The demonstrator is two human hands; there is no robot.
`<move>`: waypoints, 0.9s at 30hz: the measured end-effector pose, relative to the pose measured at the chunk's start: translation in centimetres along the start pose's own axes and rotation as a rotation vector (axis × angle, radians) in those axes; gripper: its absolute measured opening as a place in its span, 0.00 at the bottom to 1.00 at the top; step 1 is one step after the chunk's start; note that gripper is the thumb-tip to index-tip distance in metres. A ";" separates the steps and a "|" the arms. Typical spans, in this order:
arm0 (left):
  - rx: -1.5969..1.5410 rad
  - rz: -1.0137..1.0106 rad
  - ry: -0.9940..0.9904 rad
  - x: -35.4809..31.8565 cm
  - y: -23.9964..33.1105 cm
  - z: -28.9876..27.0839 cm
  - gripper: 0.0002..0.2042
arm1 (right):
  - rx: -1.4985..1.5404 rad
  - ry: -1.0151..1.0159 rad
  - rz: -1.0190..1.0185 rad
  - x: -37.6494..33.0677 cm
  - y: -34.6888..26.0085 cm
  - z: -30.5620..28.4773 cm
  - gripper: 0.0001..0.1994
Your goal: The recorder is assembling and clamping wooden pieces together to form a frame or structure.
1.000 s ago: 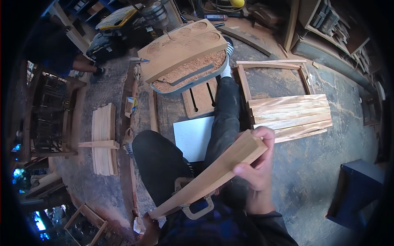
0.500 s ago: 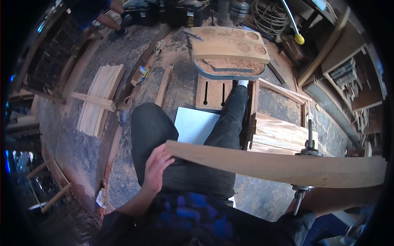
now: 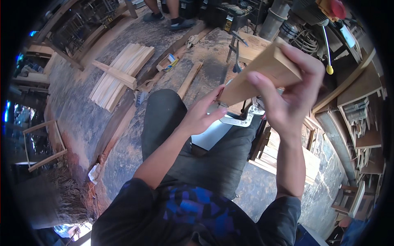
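A thick wooden board (image 3: 262,69) is raised in front of me, tilted, with one end toward me. My right hand (image 3: 289,88) grips that upper end, thumb on one face and fingers wrapped over the other side. My left hand (image 3: 202,114) holds the board's lower left end between thumb and fingers. Just below the board, a pale metal frame like a clamp's (image 3: 242,119) shows beside my left fingertips; the board and hands hide part of it. A flat light panel (image 3: 211,137) lies between my legs.
Stacked wooden strips (image 3: 119,78) lie on the floor at left, one strip across them. More boards (image 3: 283,153) lie right of my leg. Dark metal clamp-like pieces (image 3: 236,51) stand beyond the board. A person's feet (image 3: 180,23) are at the back. Shelves of offcuts (image 3: 357,119) line the right.
The board has swung from lying across my lap at right to a raised tilt in front. My right hand has come into view on it; my left hand has moved forward and right.
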State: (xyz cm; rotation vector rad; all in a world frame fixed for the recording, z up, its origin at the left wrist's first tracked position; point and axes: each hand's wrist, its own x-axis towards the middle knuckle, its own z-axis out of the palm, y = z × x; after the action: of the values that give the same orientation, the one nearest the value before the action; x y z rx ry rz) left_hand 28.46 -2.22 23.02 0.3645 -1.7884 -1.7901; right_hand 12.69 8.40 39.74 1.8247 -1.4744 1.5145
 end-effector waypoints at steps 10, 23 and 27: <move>0.454 -0.186 0.035 -1.5 -1.6 -1.6 0.40 | 0.095 -0.150 0.121 -1.9 1.2 6.9 0.29; 0.557 0.300 0.188 1.0 -0.6 2.0 0.40 | -0.019 -0.087 0.222 -7.9 2.8 5.7 0.27; 0.591 0.414 0.381 2.6 0.2 4.0 0.34 | 0.066 -0.109 0.293 -7.0 1.4 5.1 0.27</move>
State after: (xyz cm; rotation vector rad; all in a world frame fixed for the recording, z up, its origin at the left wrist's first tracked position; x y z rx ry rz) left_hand 24.14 -0.47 24.02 0.4807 -1.9033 -0.8269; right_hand 14.90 7.24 31.35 1.8158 -1.8313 1.6351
